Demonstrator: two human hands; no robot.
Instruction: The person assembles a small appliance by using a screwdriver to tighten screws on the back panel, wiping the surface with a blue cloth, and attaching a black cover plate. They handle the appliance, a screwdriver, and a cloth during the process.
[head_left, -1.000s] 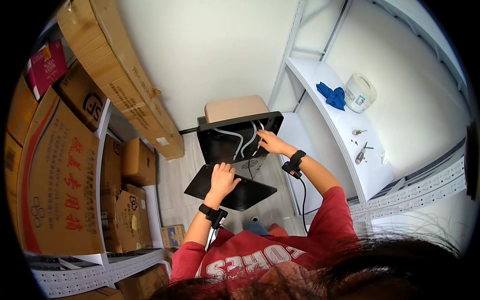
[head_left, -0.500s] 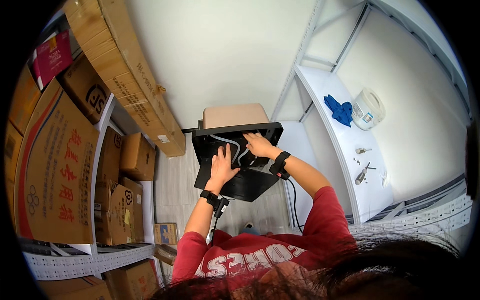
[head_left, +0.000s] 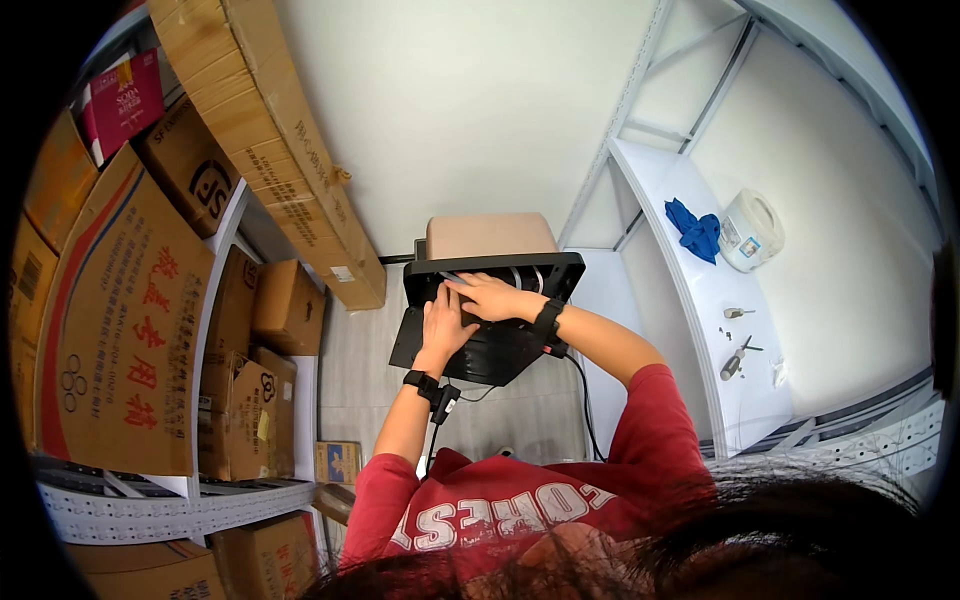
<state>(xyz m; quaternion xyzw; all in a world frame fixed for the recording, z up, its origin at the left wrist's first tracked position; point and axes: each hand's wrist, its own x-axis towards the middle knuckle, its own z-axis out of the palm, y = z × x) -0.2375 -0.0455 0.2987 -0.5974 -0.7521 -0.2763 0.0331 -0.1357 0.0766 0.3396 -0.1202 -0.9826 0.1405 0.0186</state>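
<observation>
A black open-fronted housing (head_left: 494, 267) stands before me, joined to a beige box-shaped body (head_left: 492, 236) behind it. Its black flap (head_left: 465, 358) hangs down toward me. Inside, pale grey tubing (head_left: 538, 279) curves along the upper part. My left hand (head_left: 444, 328) reaches in with its fingers stretched upward and its thumb apart. My right hand (head_left: 494, 299) lies beside and partly over the left fingertips, its fingers extended leftward near the tubing. Whether the fingertips press on the tubing is hard to tell. Each wrist wears a black strap with a cable.
On the white shelf (head_left: 690, 300) at right lie a blue cloth (head_left: 693, 231), a white tub (head_left: 751, 231), a screwdriver (head_left: 734, 362) and small metal parts. Cardboard boxes (head_left: 125, 330) fill the left rack. A tall carton (head_left: 275, 150) leans against the wall.
My right hand has moved left inside the housing, next to my left fingertips. My left hand stays inside. The flap sits slightly higher, and the whole view has shifted a little.
</observation>
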